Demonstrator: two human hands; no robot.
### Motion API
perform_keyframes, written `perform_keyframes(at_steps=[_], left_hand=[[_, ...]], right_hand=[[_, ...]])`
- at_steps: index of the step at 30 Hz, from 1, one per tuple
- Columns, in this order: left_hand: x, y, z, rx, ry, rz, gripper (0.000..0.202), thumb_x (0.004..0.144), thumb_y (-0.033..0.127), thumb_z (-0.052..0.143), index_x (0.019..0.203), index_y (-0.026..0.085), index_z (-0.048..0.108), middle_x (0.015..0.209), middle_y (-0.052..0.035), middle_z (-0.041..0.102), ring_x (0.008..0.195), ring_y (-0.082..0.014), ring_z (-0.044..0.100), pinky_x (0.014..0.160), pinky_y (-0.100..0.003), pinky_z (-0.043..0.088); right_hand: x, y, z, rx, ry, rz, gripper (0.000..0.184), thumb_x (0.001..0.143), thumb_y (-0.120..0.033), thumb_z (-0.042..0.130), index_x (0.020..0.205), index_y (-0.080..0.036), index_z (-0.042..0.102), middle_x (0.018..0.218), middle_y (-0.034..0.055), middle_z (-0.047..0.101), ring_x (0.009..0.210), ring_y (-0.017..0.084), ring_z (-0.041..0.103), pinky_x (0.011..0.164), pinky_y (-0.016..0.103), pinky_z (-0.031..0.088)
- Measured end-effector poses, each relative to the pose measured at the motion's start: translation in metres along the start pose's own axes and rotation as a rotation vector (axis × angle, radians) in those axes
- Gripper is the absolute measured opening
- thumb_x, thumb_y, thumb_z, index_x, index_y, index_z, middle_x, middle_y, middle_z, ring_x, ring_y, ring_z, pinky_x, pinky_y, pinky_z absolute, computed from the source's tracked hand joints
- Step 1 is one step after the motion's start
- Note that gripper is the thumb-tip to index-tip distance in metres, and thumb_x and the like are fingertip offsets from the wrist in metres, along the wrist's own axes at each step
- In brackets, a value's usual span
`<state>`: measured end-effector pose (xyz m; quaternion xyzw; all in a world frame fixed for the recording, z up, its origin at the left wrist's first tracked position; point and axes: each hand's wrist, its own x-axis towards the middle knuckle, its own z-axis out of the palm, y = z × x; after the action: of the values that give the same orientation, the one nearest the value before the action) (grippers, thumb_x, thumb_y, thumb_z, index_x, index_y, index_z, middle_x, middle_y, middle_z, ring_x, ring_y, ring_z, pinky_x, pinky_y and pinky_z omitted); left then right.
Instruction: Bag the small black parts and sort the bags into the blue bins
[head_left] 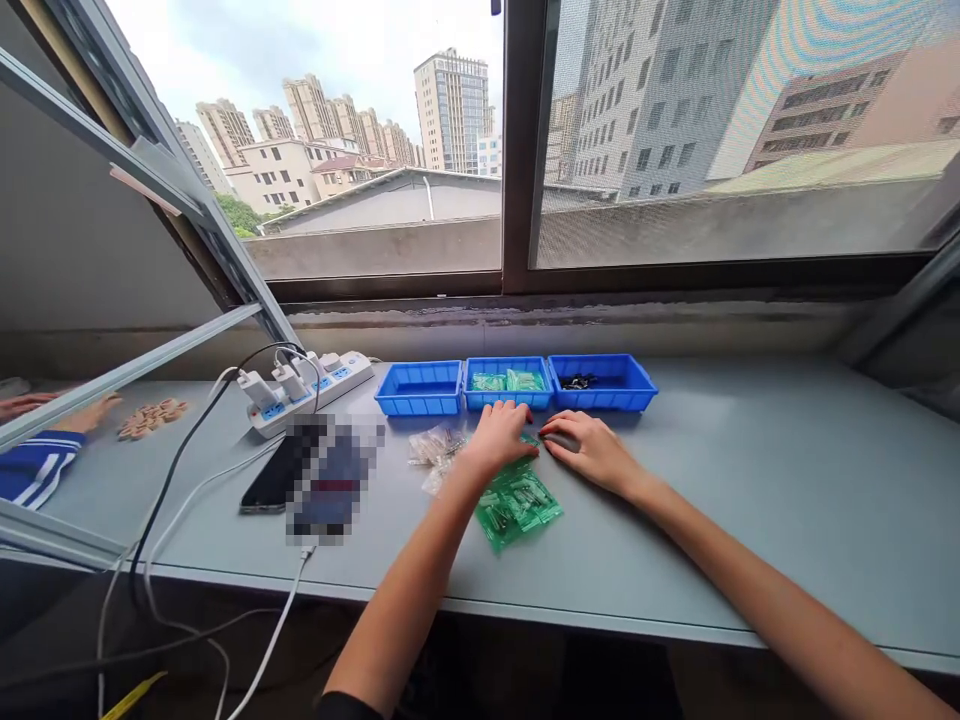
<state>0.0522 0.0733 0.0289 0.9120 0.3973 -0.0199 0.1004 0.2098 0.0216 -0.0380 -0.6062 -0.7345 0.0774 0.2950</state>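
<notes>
Green plastic packets point(517, 505) with small metal parts inside lie in a pile on the table in front of me. My left hand point(499, 437) is over the far end of this pile, just before the middle blue bin point(506, 402). Its fingers are curled, and green plastic shows between thumb and index finger. Close by on the right, my right hand point(592, 452) rests low over the table with bent fingers, tips drawn together near the packets; whatever they may hold is hidden. Clear packets point(435, 447) lie left of my left hand.
The middle bin holds green packets; the right blue bin point(630, 392) has small dark parts, and a left blue bin point(418, 402) adjoins. Further left are a power strip point(352, 375) with cables, a phone point(270, 480) and a blurred patch. Another person's hand point(90, 412) is near wooden pieces point(152, 418).
</notes>
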Motion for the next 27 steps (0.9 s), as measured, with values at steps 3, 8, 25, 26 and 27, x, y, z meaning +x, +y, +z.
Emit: perform_keyframes(at_steps=[3, 8, 25, 26, 27], left_hand=[[0.002, 0.001, 0.007, -0.011, 0.037, 0.017, 0.034, 0.078, 0.032, 0.061, 0.107, 0.017, 0.054, 0.112, -0.0113, 0.057, 0.109, -0.0270, 0.050, 0.092, -0.037, 0.038], [0.003, 0.006, 0.019, 0.033, 0.141, -0.090, 0.032, 0.081, 0.037, 0.055, 0.102, 0.013, 0.053, 0.116, -0.0182, 0.054, 0.112, -0.0337, 0.048, 0.090, -0.044, 0.039], [0.010, 0.007, 0.022, -0.258, 0.104, 0.140, 0.061, 0.064, 0.022, 0.066, 0.121, 0.023, 0.043, 0.121, -0.0106, 0.041, 0.119, -0.0281, 0.039, 0.093, -0.044, 0.044], [0.011, 0.007, 0.022, -0.273, 0.124, 0.154, 0.062, 0.063, 0.021, 0.067, 0.121, 0.022, 0.043, 0.121, -0.0108, 0.040, 0.119, -0.0278, 0.039, 0.094, -0.043, 0.043], [0.011, 0.007, 0.022, -0.284, 0.151, 0.171, 0.062, 0.063, 0.020, 0.067, 0.121, 0.021, 0.044, 0.120, -0.0110, 0.040, 0.119, -0.0272, 0.039, 0.096, -0.043, 0.042]], right_hand=[[0.000, 0.002, 0.001, -0.013, 0.015, -0.003, 0.018, 0.082, -0.028, 0.052, 0.090, -0.025, 0.067, 0.102, 0.0053, 0.067, 0.095, 0.023, 0.060, 0.080, 0.042, 0.045], [0.000, 0.002, 0.000, -0.030, 0.005, -0.019, 0.019, 0.081, -0.024, 0.051, 0.091, -0.025, 0.067, 0.100, 0.0047, 0.067, 0.094, 0.023, 0.060, 0.080, 0.041, 0.045], [0.000, 0.005, -0.002, 0.138, 0.081, 0.078, 0.029, 0.085, -0.037, 0.047, 0.103, -0.023, 0.064, 0.097, 0.0078, 0.070, 0.090, 0.024, 0.064, 0.077, 0.038, 0.050], [0.000, 0.004, -0.003, 0.170, 0.078, 0.099, 0.029, 0.085, -0.039, 0.048, 0.103, -0.022, 0.064, 0.095, 0.0077, 0.071, 0.089, 0.024, 0.064, 0.075, 0.038, 0.051], [0.001, 0.003, -0.003, 0.206, 0.075, 0.123, 0.030, 0.084, -0.040, 0.049, 0.103, -0.022, 0.064, 0.093, 0.0074, 0.071, 0.086, 0.024, 0.065, 0.074, 0.037, 0.051]])
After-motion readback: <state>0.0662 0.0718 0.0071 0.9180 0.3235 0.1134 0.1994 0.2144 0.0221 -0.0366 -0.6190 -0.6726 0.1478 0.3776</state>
